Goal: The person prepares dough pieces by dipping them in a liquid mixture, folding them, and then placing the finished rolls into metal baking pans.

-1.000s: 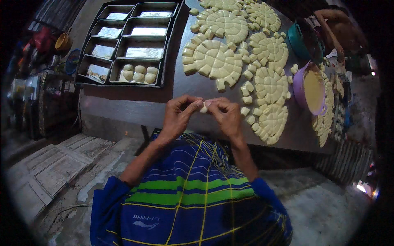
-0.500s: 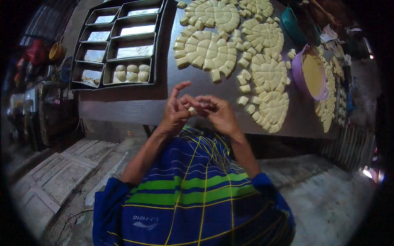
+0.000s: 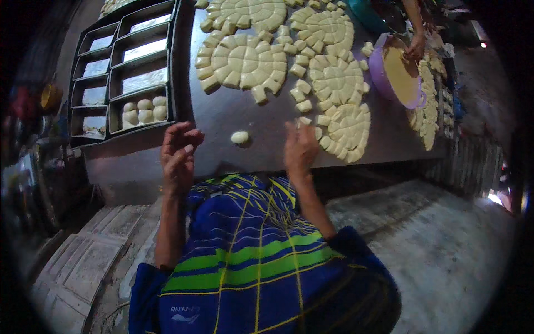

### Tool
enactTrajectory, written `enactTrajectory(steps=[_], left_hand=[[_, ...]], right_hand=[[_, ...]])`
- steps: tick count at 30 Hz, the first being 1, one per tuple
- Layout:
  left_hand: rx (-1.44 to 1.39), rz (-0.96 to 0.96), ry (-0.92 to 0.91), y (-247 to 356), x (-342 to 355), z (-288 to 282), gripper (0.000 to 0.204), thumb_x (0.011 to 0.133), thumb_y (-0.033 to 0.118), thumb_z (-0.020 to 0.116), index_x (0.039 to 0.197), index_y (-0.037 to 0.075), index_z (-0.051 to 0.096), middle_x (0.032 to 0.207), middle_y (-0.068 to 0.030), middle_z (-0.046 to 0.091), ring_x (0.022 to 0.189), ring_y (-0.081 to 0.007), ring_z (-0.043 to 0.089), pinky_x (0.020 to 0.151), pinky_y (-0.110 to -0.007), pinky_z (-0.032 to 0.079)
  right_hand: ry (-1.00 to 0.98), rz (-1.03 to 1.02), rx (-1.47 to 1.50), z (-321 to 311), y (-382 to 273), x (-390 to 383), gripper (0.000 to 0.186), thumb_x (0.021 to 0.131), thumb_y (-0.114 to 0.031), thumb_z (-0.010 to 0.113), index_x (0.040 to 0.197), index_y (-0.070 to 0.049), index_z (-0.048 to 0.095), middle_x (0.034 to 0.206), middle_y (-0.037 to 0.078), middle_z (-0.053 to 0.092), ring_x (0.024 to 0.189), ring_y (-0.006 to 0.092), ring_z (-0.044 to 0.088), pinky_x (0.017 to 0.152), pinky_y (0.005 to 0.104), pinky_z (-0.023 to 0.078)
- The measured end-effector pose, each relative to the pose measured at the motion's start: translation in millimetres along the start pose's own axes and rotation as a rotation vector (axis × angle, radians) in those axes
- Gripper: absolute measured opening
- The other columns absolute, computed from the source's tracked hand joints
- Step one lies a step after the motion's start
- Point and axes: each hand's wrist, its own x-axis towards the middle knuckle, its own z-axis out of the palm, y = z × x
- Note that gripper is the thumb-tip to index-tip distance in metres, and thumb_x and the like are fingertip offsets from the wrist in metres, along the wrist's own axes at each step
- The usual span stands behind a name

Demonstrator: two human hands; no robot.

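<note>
A small rounded piece of dough [image 3: 240, 137] lies alone on the table between my two hands. My left hand [image 3: 179, 153] hovers by the table's front edge, near the corner of the black tray. Its fingers are loosely bent with the thumb apart, and nothing shows in them. My right hand [image 3: 301, 149] is at the cut dough pieces [image 3: 304, 106] on the right, blurred by motion. Its fingertips overlap a piece there, and whether they grip it cannot be made out. Beside it lies a scored round of dough [image 3: 349, 131].
The black tray [image 3: 173, 61] at left has several compartments; its near right one holds several dough balls [image 3: 145, 109]. More scored dough rounds [image 3: 248, 61] cover the table's far part. Another person's hand [image 3: 415, 47] is at a purple basin [image 3: 381, 69]. A teal basin [image 3: 364, 14] stands behind.
My hands were together over the table edge with a bit of dough between them. They have parted, left and right, and a dough piece now lies between them. Another person's hand has reached the purple basin.
</note>
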Motion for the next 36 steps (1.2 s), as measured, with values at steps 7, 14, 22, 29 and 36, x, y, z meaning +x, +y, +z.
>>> enactTrajectory(steps=[7,14,22,29,36], left_hand=[[0.009,0.007,0.017,-7.7,8.8,9.1,0.039,0.083,0.005,0.06,0.122,0.002,0.055,0.108,-0.0095,0.065,0.105,-0.0206,0.061,0.104,-0.041,0.043],[0.501,0.107,-0.01,-21.5,23.7,77.9,0.025,0.091,0.006,0.056,0.115,0.002,0.06,0.111,-0.0098,0.065,0.109,-0.0203,0.06,0.101,-0.037,0.044],[1.134,1.013,-0.402,-47.4,26.2,212.1,0.016,0.083,0.008,0.067,0.098,0.003,0.069,0.094,-0.0122,0.07,0.09,-0.0281,0.068,0.088,-0.043,0.052],[0.841,0.811,-0.561,-74.1,32.9,244.1,0.035,0.072,0.019,0.08,0.1,0.004,0.066,0.084,-0.009,0.066,0.079,-0.0256,0.066,0.074,-0.036,0.054],[0.338,-0.045,-0.496,-103.9,54.1,272.3,0.065,0.082,0.03,0.072,0.135,0.007,0.044,0.114,-0.0117,0.064,0.112,-0.0208,0.059,0.097,-0.036,0.044]], right_hand=[[-0.042,-0.037,-0.181,8.0,38.7,35.6,0.019,0.089,-0.014,0.066,0.097,0.002,0.066,0.089,0.022,0.063,0.084,0.0412,0.061,0.074,0.0469,0.049],[-0.152,-0.172,0.706,-29.5,3.9,31.8,0.03,0.087,0.005,0.058,0.116,0.002,0.064,0.11,0.016,0.065,0.101,0.0269,0.064,0.075,0.0379,0.053],[-0.569,0.109,1.049,-64.5,2.0,2.5,0.033,0.095,-0.023,0.058,0.121,-0.003,0.056,0.109,0.006,0.061,0.094,0.012,0.057,0.072,0.0284,0.049],[-0.625,0.18,1.354,-83.7,49.1,26.6,0.055,0.094,-0.036,0.061,0.135,-0.003,0.044,0.113,0.004,0.058,0.095,0.0102,0.056,0.072,0.0258,0.048],[-0.555,0.344,1.632,-88.5,97.4,57.0,0.078,0.092,-0.047,0.064,0.148,-0.003,0.033,0.118,0.002,0.054,0.097,0.0089,0.055,0.073,0.0236,0.048]])
